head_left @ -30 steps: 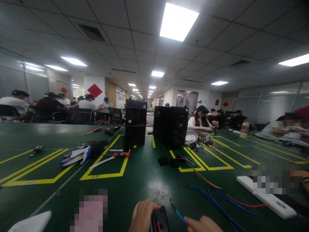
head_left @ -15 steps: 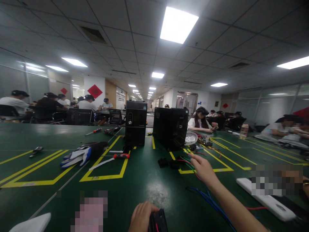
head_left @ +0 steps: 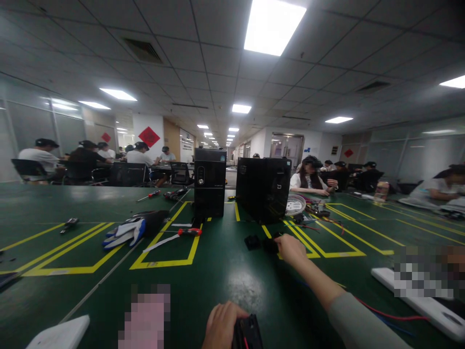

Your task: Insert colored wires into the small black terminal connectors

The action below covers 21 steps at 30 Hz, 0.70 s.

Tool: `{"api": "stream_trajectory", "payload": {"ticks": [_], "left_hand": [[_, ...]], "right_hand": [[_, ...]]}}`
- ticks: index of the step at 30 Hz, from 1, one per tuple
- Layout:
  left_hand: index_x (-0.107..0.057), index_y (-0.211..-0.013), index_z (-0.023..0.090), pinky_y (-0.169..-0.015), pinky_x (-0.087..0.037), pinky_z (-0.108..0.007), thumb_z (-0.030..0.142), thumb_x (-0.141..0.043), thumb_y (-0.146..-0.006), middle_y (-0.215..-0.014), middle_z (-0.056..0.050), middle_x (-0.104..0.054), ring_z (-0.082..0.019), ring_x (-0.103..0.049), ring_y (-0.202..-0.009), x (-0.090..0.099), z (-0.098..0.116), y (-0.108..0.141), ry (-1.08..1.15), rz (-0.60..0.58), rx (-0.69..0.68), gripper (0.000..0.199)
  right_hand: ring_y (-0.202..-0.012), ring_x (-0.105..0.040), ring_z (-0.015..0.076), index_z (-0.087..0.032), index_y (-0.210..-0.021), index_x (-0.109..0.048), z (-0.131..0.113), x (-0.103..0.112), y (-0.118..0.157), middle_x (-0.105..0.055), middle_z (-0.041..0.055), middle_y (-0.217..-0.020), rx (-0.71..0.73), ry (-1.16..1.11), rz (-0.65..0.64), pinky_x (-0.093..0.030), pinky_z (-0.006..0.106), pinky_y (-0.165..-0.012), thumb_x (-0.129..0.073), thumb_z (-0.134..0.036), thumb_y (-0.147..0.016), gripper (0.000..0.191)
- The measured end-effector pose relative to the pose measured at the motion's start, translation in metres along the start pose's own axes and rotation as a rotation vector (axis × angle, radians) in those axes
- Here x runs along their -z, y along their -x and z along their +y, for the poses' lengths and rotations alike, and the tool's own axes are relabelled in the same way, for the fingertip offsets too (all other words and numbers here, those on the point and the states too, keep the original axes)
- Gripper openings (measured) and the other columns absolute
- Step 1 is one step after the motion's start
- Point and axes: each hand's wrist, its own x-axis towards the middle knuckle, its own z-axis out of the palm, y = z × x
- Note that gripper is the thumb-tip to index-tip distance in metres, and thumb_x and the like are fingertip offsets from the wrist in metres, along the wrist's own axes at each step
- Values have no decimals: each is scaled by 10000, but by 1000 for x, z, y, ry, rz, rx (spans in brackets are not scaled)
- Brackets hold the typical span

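Note:
At the bottom centre my left hand (head_left: 221, 324) is wrapped round a small black case (head_left: 248, 334) with a red wire in it. My right hand (head_left: 293, 251) reaches forward over the table, its fingers closed on a black block (head_left: 269, 245). A second, similar black block (head_left: 252, 242) lies just left of that one. My fingers partly hide the gripped block, and the exact kind of these parts is too dark to tell. Red and blue wires (head_left: 392, 312) run on the table under and beside my right forearm.
Two black computer towers (head_left: 209, 194) (head_left: 261, 191) stand ahead. A screwdriver (head_left: 191, 232), work gloves (head_left: 125, 233) and yellow tape outlines lie left. A white basket (head_left: 295, 204) with loose wires is to the right, near a white power strip (head_left: 417, 300). People sit at other tables.
My right hand has moved from the coloured wires onto the black block, and its sleeve now shows. The left hand keeps hold of the case. The whole view has shifted slightly.

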Motion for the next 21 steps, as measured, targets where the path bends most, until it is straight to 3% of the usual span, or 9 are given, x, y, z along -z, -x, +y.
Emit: {"api": "stream_trajectory", "payload": {"ticks": [11,21], "left_hand": [[-620,-927,236,-880,-416,-392,304,-747,-672,-921,-12,-672,-219,-620,-880,2,-1,-3,38,-55,4,292],[-597,-913,245,-825,-426,-348,238,-717,-653,-901,2,-670,-195,-615,-829,-2,1,-2,-2,-16,-19,286]], "right_hand": [[-920,-623,181,-179,-1063,-612,-2,-8,-3,-634,48,-1080,38,147,0,-520,394,-791,-539,-313,-916,212],[-970,-621,193,-188,-1095,-609,-6,-6,-4,-638,53,-1110,71,168,-44,-507,420,-839,-537,-313,-918,229]]}}
